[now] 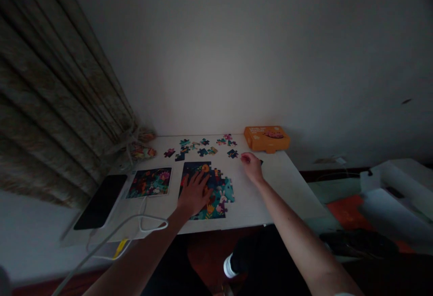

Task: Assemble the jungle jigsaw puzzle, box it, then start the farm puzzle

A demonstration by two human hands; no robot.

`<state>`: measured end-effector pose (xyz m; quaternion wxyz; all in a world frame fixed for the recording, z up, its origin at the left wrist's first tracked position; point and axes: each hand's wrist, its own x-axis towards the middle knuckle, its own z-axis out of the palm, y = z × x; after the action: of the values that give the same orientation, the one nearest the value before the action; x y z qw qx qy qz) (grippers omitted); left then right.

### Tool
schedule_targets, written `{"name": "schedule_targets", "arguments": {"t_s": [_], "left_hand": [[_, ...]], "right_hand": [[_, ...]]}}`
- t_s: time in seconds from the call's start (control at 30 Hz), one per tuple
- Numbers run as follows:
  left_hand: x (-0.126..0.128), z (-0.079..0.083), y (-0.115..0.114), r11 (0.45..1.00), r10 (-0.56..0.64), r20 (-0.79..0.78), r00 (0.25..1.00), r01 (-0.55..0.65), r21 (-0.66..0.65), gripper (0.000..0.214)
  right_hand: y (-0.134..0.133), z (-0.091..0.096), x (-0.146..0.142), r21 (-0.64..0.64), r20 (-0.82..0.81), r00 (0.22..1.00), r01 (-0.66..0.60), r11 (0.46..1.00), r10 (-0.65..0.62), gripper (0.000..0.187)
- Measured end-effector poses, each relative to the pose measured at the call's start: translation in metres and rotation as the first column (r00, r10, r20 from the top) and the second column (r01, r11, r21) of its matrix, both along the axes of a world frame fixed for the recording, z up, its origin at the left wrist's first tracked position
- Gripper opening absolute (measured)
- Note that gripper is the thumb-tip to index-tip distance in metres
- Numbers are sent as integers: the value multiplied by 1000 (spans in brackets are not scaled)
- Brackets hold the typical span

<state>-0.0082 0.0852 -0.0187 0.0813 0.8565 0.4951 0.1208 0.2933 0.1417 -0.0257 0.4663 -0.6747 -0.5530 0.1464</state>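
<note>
My left hand (195, 192) lies flat with fingers spread on a partly joined jigsaw puzzle (218, 197), whose right edge is stepped and uneven. A white rabbit and flowers show on its colourful picture. Over the right part of the table, my right hand (251, 165) is curled closed; what its fingers hold, if anything, is hidden. A dark bit of a puzzle piece (261, 162) peeks out at that hand's right side. Just left of its fingertips lies a dark blue puzzle piece (232, 153). Several loose puzzle pieces (203, 152) are scattered behind the joined part.
Left of the puzzle lies a picture card (150, 182), with a black tablet-like device (101, 202) beyond it. A white cable (135, 217) crosses the table's front left. An orange puzzle box (267, 139) stands at the back right against the wall. A curtain (57, 84) hangs left.
</note>
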Motion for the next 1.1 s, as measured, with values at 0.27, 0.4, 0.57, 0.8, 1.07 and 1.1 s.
{"name": "schedule_targets", "arguments": {"t_s": [0.27,0.4,0.57,0.8,1.07,1.1], "left_hand": [[1,-1,-2,999,12,7,1000,-12,43,50],[2,5,-4,999,19,-19,1000,-18,42,49],[2,10,-4,999,25,-19,999,-25,36,47],[2,6,-2,999,14,-19,1000,-13,52,48],[2,10,-2,1000,8,-46,999,-7,23,49],[2,11,-2,1000,10,-48,999,-9,18,49]], "right_hand": [[79,22,9,-241,222,974,2,971,53,25],[107,25,5,-304,284,949,-49,951,139,25],[105,19,10,-364,316,906,-159,918,282,29],[59,6,17,-321,402,851,-215,923,338,45],[56,2,-5,-335,403,894,-54,941,195,61],[58,3,-6,-327,363,913,-62,943,186,62]]}}
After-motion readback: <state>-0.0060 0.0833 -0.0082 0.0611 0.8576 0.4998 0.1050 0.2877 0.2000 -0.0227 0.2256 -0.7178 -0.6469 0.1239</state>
